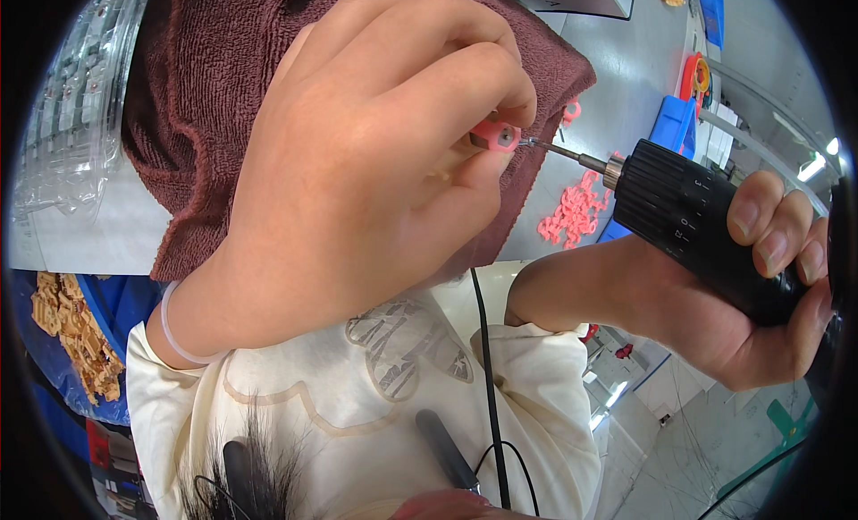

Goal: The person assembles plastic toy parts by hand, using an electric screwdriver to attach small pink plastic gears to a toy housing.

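Pinched in the fingers of my left hand (375, 135) is a small pink plastic part (494, 135) with a dark metal spot on its end. My right hand (760, 287) is wrapped round a black electric screwdriver (688, 202). Its thin bit (559, 150) points left, and the tip meets or nearly meets a small screw at the pink part; I cannot tell whether they touch. Below my left hand lies a brown towel (206, 91) on the table. The rest of the pink part is hidden by my fingers.
Pink small parts (575, 211) lie heaped on the grey table (617, 68) beyond the towel. Clear plastic trays (76, 100) stand at the left. A blue bin (107, 314) with orange-yellow parts (80, 332) is at lower left. A black cable (487, 368) hangs down.
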The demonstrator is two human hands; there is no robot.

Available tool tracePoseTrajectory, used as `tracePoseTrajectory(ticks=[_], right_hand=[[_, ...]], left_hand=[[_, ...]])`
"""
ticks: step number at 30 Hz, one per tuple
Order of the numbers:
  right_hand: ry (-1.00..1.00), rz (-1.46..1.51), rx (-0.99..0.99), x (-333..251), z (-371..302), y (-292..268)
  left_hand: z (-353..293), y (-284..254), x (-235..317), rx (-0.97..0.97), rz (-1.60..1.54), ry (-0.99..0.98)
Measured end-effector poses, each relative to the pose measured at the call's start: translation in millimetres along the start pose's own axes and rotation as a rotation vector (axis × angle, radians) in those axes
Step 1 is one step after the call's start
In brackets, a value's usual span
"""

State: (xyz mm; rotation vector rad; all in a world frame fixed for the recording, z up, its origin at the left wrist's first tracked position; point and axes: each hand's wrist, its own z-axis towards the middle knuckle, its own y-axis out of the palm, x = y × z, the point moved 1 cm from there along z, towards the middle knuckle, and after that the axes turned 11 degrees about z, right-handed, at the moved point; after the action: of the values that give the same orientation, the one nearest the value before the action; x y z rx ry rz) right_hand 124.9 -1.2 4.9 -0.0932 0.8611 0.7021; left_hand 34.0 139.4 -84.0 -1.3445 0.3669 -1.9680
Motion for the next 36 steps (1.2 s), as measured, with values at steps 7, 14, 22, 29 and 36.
tracePoseTrajectory(ticks=[7, 14, 22, 29, 36], right_hand=[[-0.023, 0.006, 0.006, 2.8, -1.3, 1.9], [0.01, 0.058, 0.076, 2.1, -3.4, 2.1], [0.015, 0.037, -0.029, 4.3, -1.6, 2.1], [0.025, -0.054, -0.08, 2.7, 0.5, -0.6], [0.054, -0.096, -0.09, 5.2, -5.6, 4.1]], left_hand=[[-1.1, 1.5, -1.1, 0.007, -0.007, -0.003], [-1.2, -2.3, -0.2, 0.017, 0.002, 0.029], [0.7, -1.1, 1.1, 0.012, 0.011, 0.012], [2.8, -4.0, 3.4, -0.044, 0.035, 0.004], [-0.2, -2.4, -0.4, -0.017, 0.061, 0.046]])
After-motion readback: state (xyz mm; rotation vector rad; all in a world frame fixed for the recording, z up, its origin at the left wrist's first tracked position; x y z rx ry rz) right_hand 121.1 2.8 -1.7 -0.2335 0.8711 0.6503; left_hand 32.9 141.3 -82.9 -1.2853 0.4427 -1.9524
